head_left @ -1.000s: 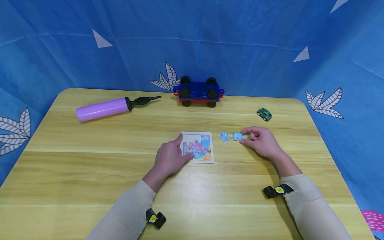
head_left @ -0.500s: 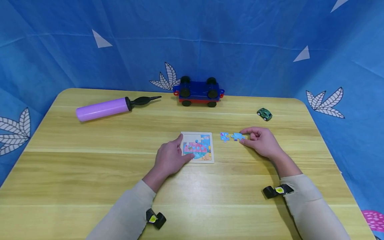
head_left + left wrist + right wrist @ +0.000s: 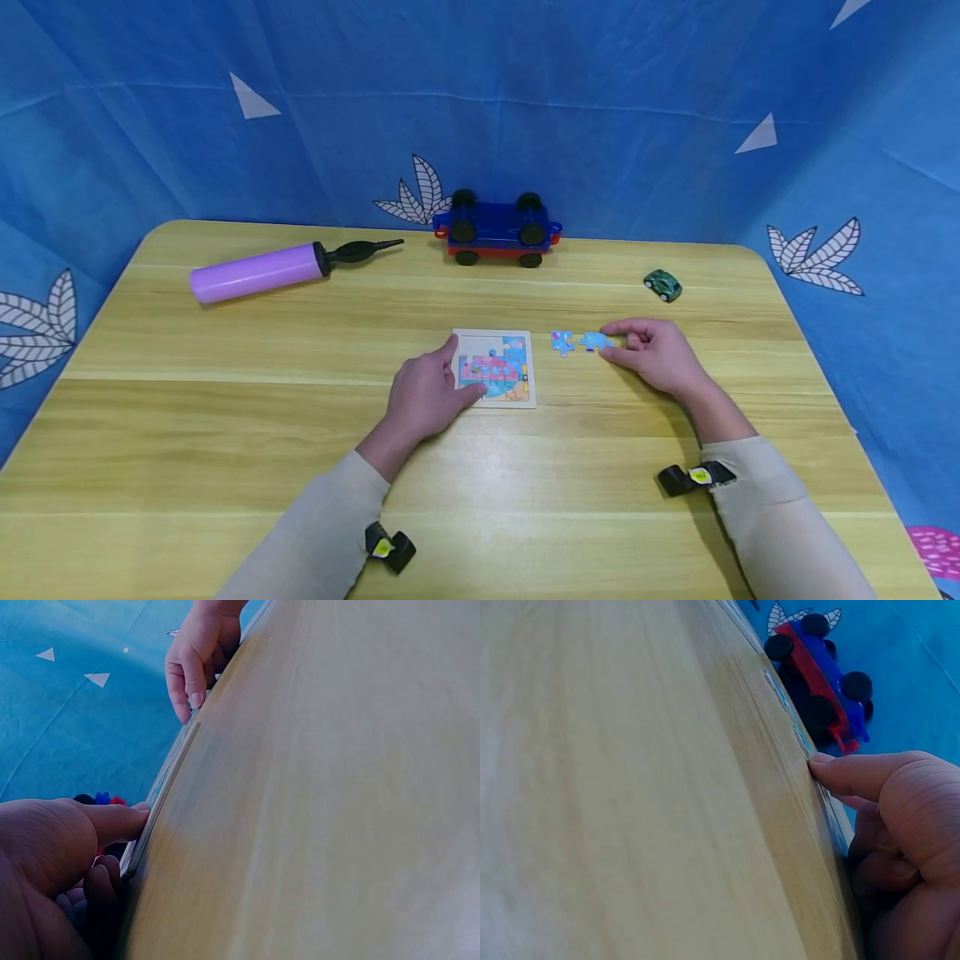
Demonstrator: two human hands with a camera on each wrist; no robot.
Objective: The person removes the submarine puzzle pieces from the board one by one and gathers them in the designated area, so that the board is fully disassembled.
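Pale wood underneath: saw a bench (image 3: 555, 500) spread across the middle and lower frame, with a patterned blue cloth (image 3: 600, 83) hung behind it along the top and sides. At the centre of the head view, found a puzzle tray (image 3: 532, 379) lying flat, white-rimmed, with joined pieces (image 3: 495, 369) in pink, blue and yellow along its lower part and right side, and bare pale board at its upper left. Saw the left hand (image 3: 423, 392) at the tray's left side, fingers curved about that edge and gripping it. Right of centre, saw the right hand (image 3: 660, 354) pinching a light blue piece (image 3: 595, 341) by its right end, low at the bench surface. Noted another loose piece (image 3: 562, 342), blue with a pinkish mark, between tray and pinched piece. In the right wrist view, made out the right hand's fingers at the right, pressed near the bench.

Farther up, saw a purple pump (image 3: 258, 273) at upper left, black nozzle pointing right; a blue-and-red wheeled toy (image 3: 498, 227) at upper centre; a small green toy car (image 3: 663, 285) at upper right. Noted beige sleeves (image 3: 315, 525) at lower left and lower right, each with a black device (image 3: 390, 547) strapped on.
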